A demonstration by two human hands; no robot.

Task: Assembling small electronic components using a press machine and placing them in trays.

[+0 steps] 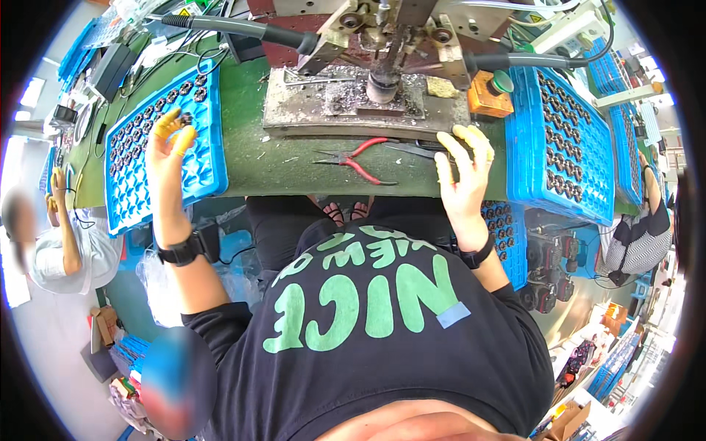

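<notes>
The person is reaching the left hand (pixel 168 147) out over the blue tray (pixel 209 165) on the left of the green bench (pixel 279 165). Its fingers, capped in yellow finger covers (pixel 173 125), are pinching together around a small dark ring part (pixel 187 117) sitting in the tray's upper rows. The part is lying right at the fingertips, ahead of the palm and away from the body, so this hand is far nearer to it than the other. Whether the part is already lifted clear of its pocket cannot be told.

The right hand (pixel 463 173) is resting on the bench edge with its fingers spread loosely and holding nothing, just left of a second blue tray (pixel 529 158) filled with more ring parts. Red-handled pliers (pixel 353 160) are lying between the two hands, their long axis running left to right. Beyond them, the metal press (pixel 368 81) is standing at the middle of the bench.
</notes>
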